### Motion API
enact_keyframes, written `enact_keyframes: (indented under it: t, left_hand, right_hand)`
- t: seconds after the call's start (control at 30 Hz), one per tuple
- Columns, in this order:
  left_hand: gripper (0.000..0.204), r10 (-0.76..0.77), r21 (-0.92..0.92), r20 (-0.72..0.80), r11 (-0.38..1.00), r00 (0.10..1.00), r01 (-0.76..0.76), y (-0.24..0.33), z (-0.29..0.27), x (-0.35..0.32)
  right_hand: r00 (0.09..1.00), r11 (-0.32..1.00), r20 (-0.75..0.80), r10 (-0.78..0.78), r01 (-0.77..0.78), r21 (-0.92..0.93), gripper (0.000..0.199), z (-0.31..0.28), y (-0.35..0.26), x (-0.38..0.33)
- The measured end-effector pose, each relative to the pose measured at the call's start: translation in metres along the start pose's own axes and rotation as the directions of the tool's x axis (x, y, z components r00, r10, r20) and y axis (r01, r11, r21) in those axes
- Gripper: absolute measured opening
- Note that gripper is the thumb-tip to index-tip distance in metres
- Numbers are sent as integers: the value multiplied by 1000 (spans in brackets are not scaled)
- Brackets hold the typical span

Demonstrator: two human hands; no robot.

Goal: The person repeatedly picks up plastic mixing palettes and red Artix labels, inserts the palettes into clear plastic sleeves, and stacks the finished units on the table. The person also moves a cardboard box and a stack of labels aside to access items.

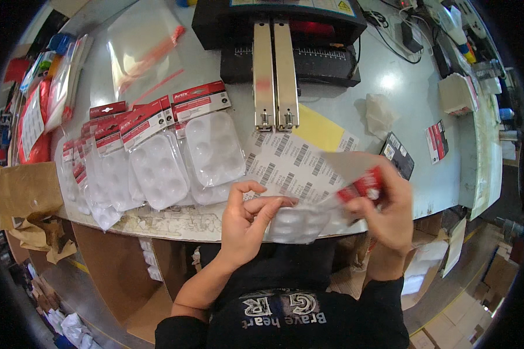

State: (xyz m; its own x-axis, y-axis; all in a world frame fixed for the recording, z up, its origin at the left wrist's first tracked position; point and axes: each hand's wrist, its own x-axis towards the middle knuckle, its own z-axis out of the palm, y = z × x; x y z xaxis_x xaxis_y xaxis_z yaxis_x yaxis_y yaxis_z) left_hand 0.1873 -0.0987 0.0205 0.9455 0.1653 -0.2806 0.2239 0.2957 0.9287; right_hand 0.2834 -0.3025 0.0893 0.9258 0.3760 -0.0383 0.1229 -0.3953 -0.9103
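My right hand (390, 212) grips the red header card of a clear bagged white palette tray (300, 224), held over the table's near edge and blurred by motion. My left hand (250, 218) is beside it, thumb and forefinger pinched at the edge of a sheet of barcode labels (291, 163); I cannot tell if a label is between the fingers. The label sheet lies partly on a yellow paper (320, 129).
A fanned row of bagged white palettes with red headers (157, 157) lies at left. A black machine with two metal bars (275, 75) stands at the back. Clear bags (140, 46), a crumpled wrapper (380, 113), small cards (397, 154) and brown cardboard (23, 192) surround the grey table (402, 93).
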Motion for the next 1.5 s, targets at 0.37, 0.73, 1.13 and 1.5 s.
enact_keyframes:
  t: [0.37,0.73,1.13,1.5]
  left_hand:
    - [19,99,84,-9,992,995,-98,6,0,3]
    - [13,-11,262,-13,965,1000,14,21,0,0]
    - [19,264,341,-148,918,953,-202,4,-5,4]
    - [23,245,265,-317,951,917,-162,-11,-8,12]
  right_hand:
    - [981,980,172,-93,121,-156,22,38,-1,28]
    - [944,948,259,-206,259,-187,22,40,-1,30]
    - [991,988,104,-78,91,-122,22,25,15,37]
    - [892,827,324,315,-426,367,16,36,40,11]
